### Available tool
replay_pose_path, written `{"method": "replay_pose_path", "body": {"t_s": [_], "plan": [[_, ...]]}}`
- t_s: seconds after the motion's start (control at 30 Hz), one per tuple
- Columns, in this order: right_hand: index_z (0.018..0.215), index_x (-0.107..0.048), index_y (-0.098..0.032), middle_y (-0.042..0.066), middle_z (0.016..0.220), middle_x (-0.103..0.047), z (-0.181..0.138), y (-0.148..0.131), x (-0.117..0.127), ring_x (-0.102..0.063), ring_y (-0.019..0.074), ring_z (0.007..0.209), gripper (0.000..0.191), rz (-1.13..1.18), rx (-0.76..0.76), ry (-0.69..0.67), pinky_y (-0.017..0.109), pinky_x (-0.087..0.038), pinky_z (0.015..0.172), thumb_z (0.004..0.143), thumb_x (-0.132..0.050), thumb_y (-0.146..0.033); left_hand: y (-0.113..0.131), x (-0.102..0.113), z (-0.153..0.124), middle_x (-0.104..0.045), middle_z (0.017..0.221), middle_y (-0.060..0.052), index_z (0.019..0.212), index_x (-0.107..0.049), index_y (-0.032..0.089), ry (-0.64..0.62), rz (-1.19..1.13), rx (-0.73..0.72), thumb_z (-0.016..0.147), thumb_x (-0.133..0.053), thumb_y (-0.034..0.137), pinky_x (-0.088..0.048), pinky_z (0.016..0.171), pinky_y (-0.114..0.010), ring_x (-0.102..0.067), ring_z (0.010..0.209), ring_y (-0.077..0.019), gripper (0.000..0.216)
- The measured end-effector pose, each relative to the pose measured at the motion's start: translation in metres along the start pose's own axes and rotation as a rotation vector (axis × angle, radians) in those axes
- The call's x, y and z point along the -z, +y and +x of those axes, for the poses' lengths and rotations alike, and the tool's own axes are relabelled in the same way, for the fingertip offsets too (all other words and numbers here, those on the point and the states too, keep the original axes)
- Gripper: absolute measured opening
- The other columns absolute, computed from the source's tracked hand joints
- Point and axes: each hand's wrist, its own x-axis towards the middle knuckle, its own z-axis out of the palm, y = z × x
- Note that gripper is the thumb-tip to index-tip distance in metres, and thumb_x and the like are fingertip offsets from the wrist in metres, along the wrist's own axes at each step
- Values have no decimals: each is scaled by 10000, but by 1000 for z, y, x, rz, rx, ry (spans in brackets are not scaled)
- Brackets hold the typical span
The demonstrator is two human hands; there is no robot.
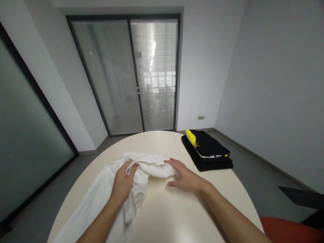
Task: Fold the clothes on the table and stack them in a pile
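Note:
A rumpled white garment (98, 189), perhaps a shirt, lies across the left part of the round table and runs off toward the bottom of the view. My left hand (124, 180) pinches a bunched fold of it between thumb and fingers. From there a narrower length of the fabric, like a sleeve, stretches to the right. At its right end is my right hand (183, 175), thumb and fingers spread apart, the upper fingers touching or just over the cloth. The underside of the bunched fabric is hidden.
A stack of folded black clothes (210, 148), with yellow and white parts, sits at the table's right edge. The pale round table (162, 212) fills the foreground. A red chair (291, 229) stands at lower right. Behind are glass panels with blinds (154, 101).

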Motion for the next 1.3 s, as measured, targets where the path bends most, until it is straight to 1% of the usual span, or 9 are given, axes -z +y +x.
{"method": "replay_pose_path", "body": {"t_s": [0.23, 0.37, 0.5, 0.6, 0.7, 0.8, 0.97, 1.17, 1.3], "plan": [[1319, -605, -240, 95, 1432, -557, 10, 26, -12, -211, 331, 1499, 401, -166, 75, -35, 562, -150, 1206, 944, -520, -353, -35, 11, 18, -740, 1086, -132, 1040, -684, 154, 72, 94, 146, 895, -413, 585, -500, 971, -405, -675, 1060, -304, 529], [1206, -633, -216, 82, 1182, -682, 9, 8, -3, -590, 276, 1144, 350, 117, 95, 23, 453, -433, 1031, 984, -477, -435, -45, 6, 15, -681, 1256, -153, 1174, -653, 146, -74, 192, 180, 946, -343, 549, -446, 1059, -412, -612, 1223, -296, 558], [1028, -641, -168, 48, 920, -695, 7, 0, 12, -621, 192, 808, 408, 480, 31, 190, 305, -503, 747, 907, -596, -555, -33, -1, -1, -613, 1369, -145, 1313, -586, 156, -318, 163, 46, 972, -365, 536, -391, 1113, -425, -548, 1303, -290, 557], [1013, -635, -177, 46, 881, -700, 8, 0, 23, -632, 189, 757, 465, 699, 16, 432, 295, -501, 702, 837, -662, -607, -16, -5, -15, -611, 1379, -117, 1338, -572, 197, -512, 116, -51, 894, -580, 519, -408, 1099, -410, -561, 1280, -294, 549], [1243, -575, -225, 89, 1089, -706, 10, 3, 29, -669, 239, 951, 557, 817, 51, 521, 347, -527, 823, 849, -639, -614, -2, -7, -22, -631, 1347, -106, 1314, -579, 203, -654, 8, -130, 887, -622, 461, -420, 1084, -392, -576, 1245, -278, 501], [1496, -339, -300, 115, 1408, -559, 9, 10, 25, -549, 259, 1268, 820, 737, 117, 420, 402, -464, 1023, 814, -699, -576, 1, -6, -16, -669, 1259, -99, 1232, -601, 189, -517, -112, -116, 929, -550, 448, -460, 1025, -355, -613, 1159, -246, 401], [1592, -141, -259, 155, 1565, -370, 5, 32, 3, -382, 288, 1421, 1194, 292, -38, 172, 472, -290, 1172, 657, -858, -447, -20, 14, 12, -700, 922, -43, 992, -612, 183, 28, -74, -22, 839, -587, 465, -522, 831, -328, -647, 871, -230, 323], [1345, -534, -211, 74, 1136, -679, 10, 28, -3, -639, 243, 1004, 581, 115, -36, 202, 405, -479, 951, 805, -693, -353, -59, 29, 34, -710, 1019, -103, 1092, -615, 171, 171, -12, 79, 832, -575, 483, -525, 876, -383, -664, 954, -265, 408], [1287, -539, -203, 30, 987, -677, 12, 15, 11, -640, 206, 889, 528, 271, -7, 435, 342, -508, 847, 797, -681, -339, -65, 26, 32, -539, 1403, -187, 1418, -409, 183, 95, -38, 40, 888, -555, 489, -470, 1015, -453, -581, 1221, -279, 629]]}}
